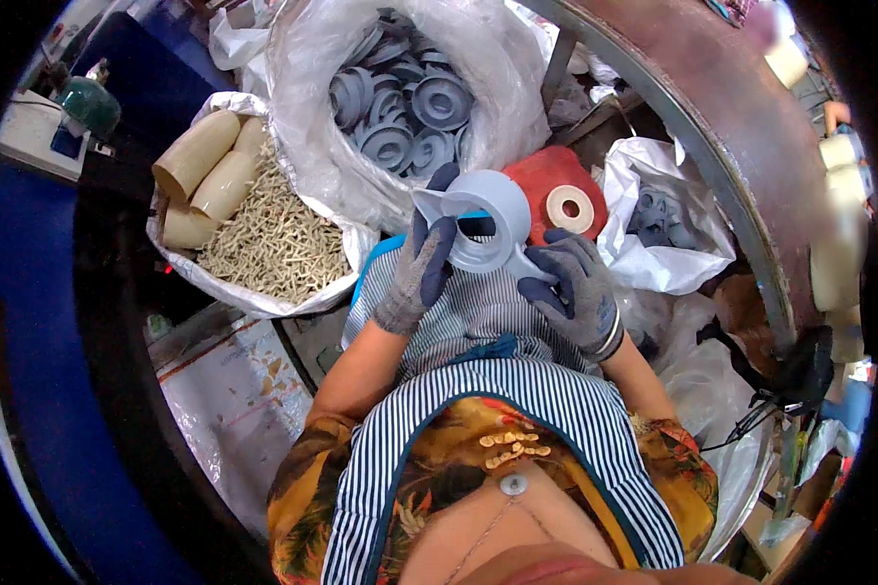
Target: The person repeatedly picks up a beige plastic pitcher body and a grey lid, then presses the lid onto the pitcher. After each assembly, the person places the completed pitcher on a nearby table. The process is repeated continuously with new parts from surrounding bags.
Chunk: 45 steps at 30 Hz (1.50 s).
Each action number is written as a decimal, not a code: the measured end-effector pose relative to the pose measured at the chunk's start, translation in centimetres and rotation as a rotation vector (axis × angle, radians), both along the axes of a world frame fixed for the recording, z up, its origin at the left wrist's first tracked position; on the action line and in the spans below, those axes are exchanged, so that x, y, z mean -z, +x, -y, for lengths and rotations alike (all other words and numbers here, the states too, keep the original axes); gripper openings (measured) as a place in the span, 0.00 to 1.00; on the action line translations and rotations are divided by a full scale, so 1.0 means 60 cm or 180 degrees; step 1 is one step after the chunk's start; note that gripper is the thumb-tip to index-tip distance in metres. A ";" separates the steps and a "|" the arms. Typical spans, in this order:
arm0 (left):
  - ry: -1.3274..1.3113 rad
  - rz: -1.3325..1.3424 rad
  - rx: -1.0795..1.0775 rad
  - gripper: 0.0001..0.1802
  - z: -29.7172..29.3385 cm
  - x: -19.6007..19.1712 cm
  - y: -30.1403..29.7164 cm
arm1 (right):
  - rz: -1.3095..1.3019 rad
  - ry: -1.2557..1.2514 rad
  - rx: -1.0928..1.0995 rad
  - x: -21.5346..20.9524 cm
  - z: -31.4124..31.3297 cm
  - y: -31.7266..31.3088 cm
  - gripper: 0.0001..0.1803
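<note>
A light grey plastic ring-shaped part (pixel 513 200), with a tab sticking out on two sides, is held up between my two gloved hands above my lap. My left hand (pixel 427 249) is closed on its left tab, the fingers behind it. At the lower right tab, my right hand (pixel 574 291) grips with thumb and fingers. Just beyond the part lies a rounded red piece (pixel 546 168). On it sits a cream ring (pixel 555 213) with a hole through its middle. Below the part is my striped apron (pixel 517 302).
Ahead stands a large clear plastic sack (pixel 302 107) of grey round parts. At left, a white sack (pixel 263 304) holds tan pellets and cream pipe pieces (pixel 197 156). A smaller white bag (pixel 683 278) with grey pieces lies at right, beside a curved metal edge (pixel 732 156).
</note>
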<state>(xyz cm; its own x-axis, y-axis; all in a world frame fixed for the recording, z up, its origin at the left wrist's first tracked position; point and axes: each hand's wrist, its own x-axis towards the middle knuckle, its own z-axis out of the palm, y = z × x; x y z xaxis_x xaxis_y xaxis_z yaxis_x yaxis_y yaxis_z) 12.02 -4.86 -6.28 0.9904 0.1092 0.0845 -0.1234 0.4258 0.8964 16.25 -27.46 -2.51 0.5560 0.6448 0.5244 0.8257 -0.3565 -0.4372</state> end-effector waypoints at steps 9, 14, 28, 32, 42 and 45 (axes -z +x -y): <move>0.0194 -0.0531 -0.0588 0.30 -0.026 0.089 -0.017 | -0.1623 0.1777 0.1636 0.221 0.067 0.211 0.17; 0.0170 -0.0554 -0.1032 0.24 -0.089 0.086 -0.094 | -0.1326 0.0501 0.2237 0.322 0.089 0.249 0.25; 0.0127 -0.0568 -0.2826 0.28 -0.266 0.128 -0.258 | 0.0596 0.0237 0.2654 0.259 -0.004 0.192 0.35; -0.0186 -0.0700 -0.3502 0.23 -0.267 0.071 -0.285 | 0.1007 0.0477 0.1554 0.222 -0.023 0.185 0.32; 0.0361 -0.1025 -0.5361 0.35 -0.354 0.254 -0.464 | 0.1546 -0.0574 0.0465 0.201 -0.183 0.114 0.24; 0.0973 -0.1743 -0.5878 0.41 -0.370 0.281 -0.526 | 0.1271 -0.0497 0.0382 0.204 -0.179 0.111 0.23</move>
<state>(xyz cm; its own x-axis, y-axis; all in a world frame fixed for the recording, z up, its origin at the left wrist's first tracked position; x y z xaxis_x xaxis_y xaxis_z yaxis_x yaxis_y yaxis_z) -19.54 17.31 -23.14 -0.3838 0.9207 0.0713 0.1089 -0.0316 0.9936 22.91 -16.70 -14.74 0.4054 0.6766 0.6148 0.8677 -0.4965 -0.0258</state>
